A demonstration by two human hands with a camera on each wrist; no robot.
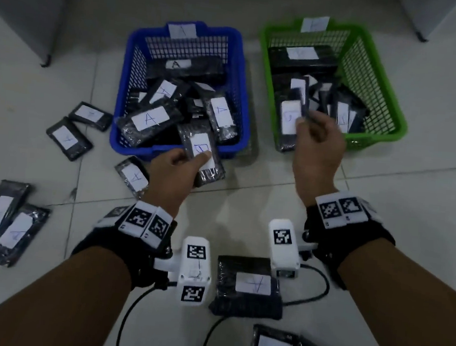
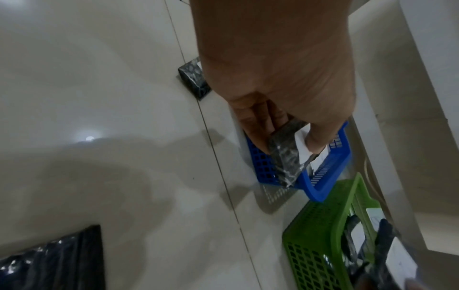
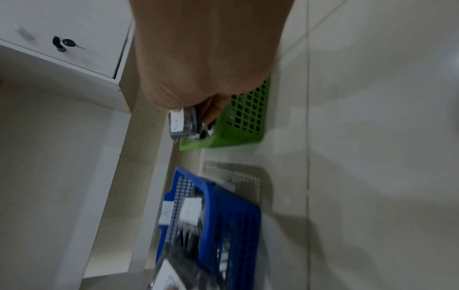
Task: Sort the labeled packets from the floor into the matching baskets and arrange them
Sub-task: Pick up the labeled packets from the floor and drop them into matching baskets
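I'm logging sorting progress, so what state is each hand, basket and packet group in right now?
left hand: grips a packet
right hand: pinches another packet
blue basket: holds jumbled packets
green basket: holds jumbled packets
floor packets: lying unsorted

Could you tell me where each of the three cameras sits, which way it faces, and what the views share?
Head: worn on the head, looking down at the floor; shows both forearms, the left hand and right hand.
Left wrist: looks along the left hand at its held packet over the blue basket.
Right wrist: looks along the right hand at its packet by the green basket.
Shared: all three views show both baskets.
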